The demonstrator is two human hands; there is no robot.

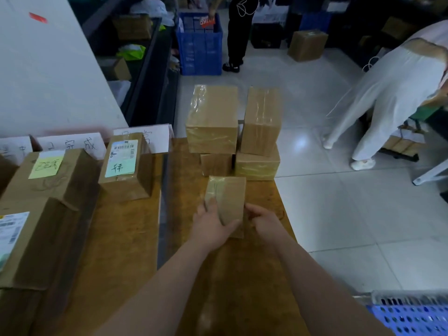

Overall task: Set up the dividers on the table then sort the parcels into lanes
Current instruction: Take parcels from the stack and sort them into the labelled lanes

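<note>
Read on white paper card (72, 144) standing at 10 o'clock from frame centre: handwritten "完成" in black ink, other strokes cut off. At 11 o'clock, second white card (155, 139), writing half hidden, not legible. In front of it, upright brown cardboard box (126, 166) with pale blue-green shipping label: barcode, print too small to read, two handwritten characters not made out. At 9 o'clock, flat brown carton (55, 173) with yellow-green sticky note, green scrawl illegible. At 8 o'clock, larger brown carton (31, 241) with white printed label, blurred. Just below centre, over scuffed brown wooden table (242, 275): small rectangular brown cardboard parcel (226, 202), glossy clear tape across top. Gripped by left hand (211, 224), fingers along left edge, thumb wrapped across near end. Pinched at near right corner by right hand (264, 221), fingers bent. Cannot tell whether resting on table or lifted. At 12 o'clock from parcel, just beyond it: four tape-wrapped brown boxes (212, 117), two large on two smaller, film wrinkled and shiny. Left of parcel, running 12 to 6 o'clock along table: dark narrow strip (164, 202), material unclear. Farther off: blue plastic lattice crate (198, 44) at 12 o'clock, blue perforated basket (412, 316) at 5 o'clock, pale glossy floor tiles (339, 214) at 3 o'clock.
</note>
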